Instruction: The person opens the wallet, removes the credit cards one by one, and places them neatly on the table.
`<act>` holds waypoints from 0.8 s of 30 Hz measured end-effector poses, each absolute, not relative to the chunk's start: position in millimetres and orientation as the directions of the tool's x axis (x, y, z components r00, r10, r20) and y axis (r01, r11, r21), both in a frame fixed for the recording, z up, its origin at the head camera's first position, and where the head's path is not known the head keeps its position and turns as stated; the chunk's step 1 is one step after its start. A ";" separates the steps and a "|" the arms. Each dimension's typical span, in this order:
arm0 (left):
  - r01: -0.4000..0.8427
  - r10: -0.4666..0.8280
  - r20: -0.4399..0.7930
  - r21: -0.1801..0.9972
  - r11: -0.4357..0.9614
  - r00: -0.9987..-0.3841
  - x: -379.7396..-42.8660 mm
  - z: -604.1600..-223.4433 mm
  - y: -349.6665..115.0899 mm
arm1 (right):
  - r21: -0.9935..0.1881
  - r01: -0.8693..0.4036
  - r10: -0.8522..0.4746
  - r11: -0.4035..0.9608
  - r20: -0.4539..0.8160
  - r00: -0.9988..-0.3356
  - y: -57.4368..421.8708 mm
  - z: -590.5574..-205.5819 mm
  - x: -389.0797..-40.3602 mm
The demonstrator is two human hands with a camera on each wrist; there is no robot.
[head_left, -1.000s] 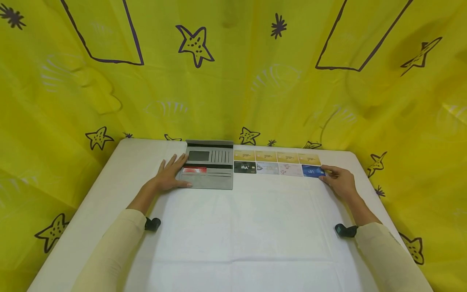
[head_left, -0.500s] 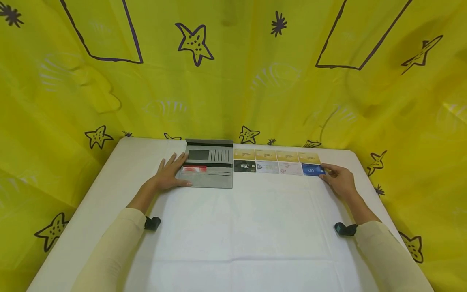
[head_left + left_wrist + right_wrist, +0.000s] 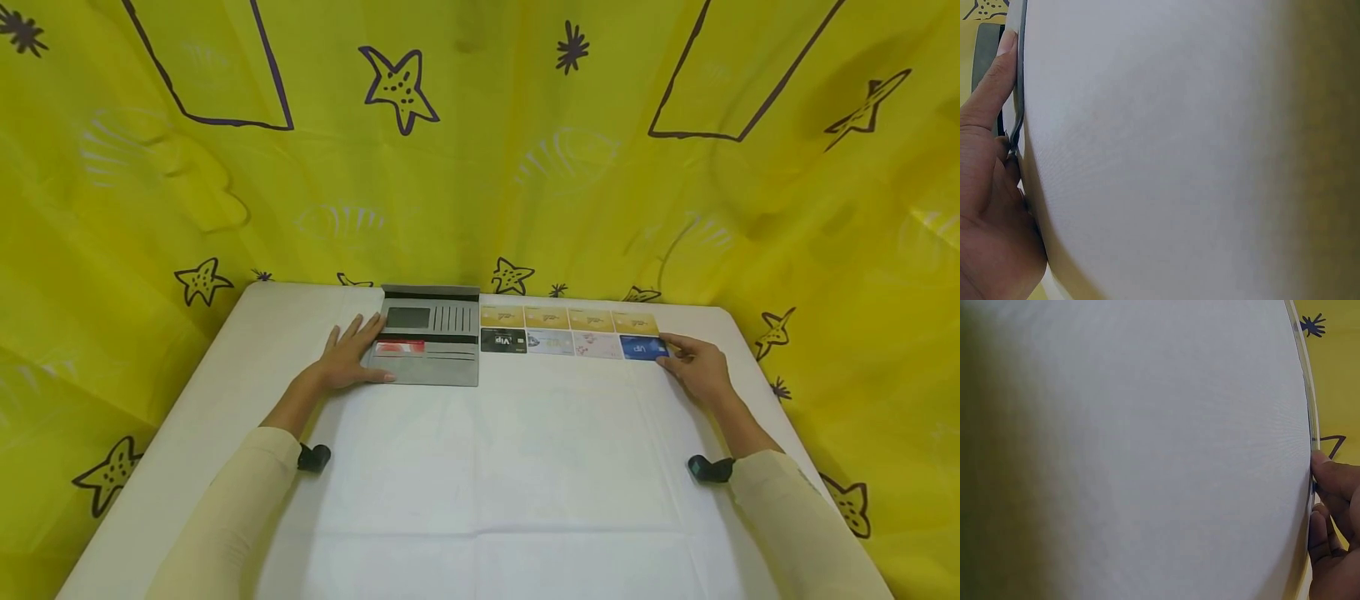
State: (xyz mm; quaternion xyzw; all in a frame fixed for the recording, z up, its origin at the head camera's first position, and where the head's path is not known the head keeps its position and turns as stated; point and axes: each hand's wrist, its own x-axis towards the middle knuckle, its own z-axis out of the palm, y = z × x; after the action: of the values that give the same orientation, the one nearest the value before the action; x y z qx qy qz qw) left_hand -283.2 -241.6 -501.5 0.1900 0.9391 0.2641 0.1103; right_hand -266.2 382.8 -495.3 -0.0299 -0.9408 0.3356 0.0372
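A grey wallet (image 3: 450,373) lies unfolded near the table's back edge, a red-and-white card (image 3: 400,347) tucked in a slot of its lower half. My left hand (image 3: 345,358) rests on the wallet's left side, fingers spread, thumb on the lower part. At the right end of the front row of cards, my right hand (image 3: 703,371) grips the right edge of a blue VIP card (image 3: 641,347) between thumb and index finger. That card lies flat. In the right wrist view the right hand (image 3: 1338,519) shows with bent fingers, the card barely visible edge-on.
Gold cards (image 3: 546,318) form a back row right of the wallet. In front of them lie a black VIP card (image 3: 502,341), a pale card (image 3: 550,342) and a pinkish card (image 3: 597,345). A yellow curtain (image 3: 480,167) hangs behind the white table (image 3: 480,467).
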 end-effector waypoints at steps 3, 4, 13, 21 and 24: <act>0.298 0.415 -0.105 0.539 0.788 -0.904 -283.0 -501.5 -241.6 | -0.634 0.030 0.081 0.773 0.052 -0.995 383.0 -494.8 -266.5; 0.299 0.415 -0.105 0.539 0.787 -0.904 -282.5 -501.1 -241.4 | -0.635 0.029 0.081 0.772 0.053 -0.995 383.2 -494.9 -266.5; 0.307 0.422 -0.097 0.542 0.782 -0.902 -280.0 -500.5 -240.2 | -0.661 0.017 0.092 0.750 0.079 -0.993 380.8 -491.0 -260.2; 0.304 0.419 -0.098 0.542 0.783 -0.903 -280.3 -500.2 -240.7 | -0.647 -0.021 0.094 0.762 0.141 -0.986 357.5 -480.8 -256.6; 0.311 0.425 -0.084 0.556 0.770 -0.901 -281.0 -502.1 -241.9 | -0.649 -0.070 0.063 0.757 0.178 -0.982 349.7 -479.5 -256.3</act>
State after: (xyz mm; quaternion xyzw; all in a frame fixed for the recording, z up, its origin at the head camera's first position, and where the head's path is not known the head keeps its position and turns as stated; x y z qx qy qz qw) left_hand -281.0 -241.9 -502.1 0.1969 0.9352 0.2757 0.1031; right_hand -256.3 349.7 -479.5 0.0018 -0.9325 0.3483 0.0950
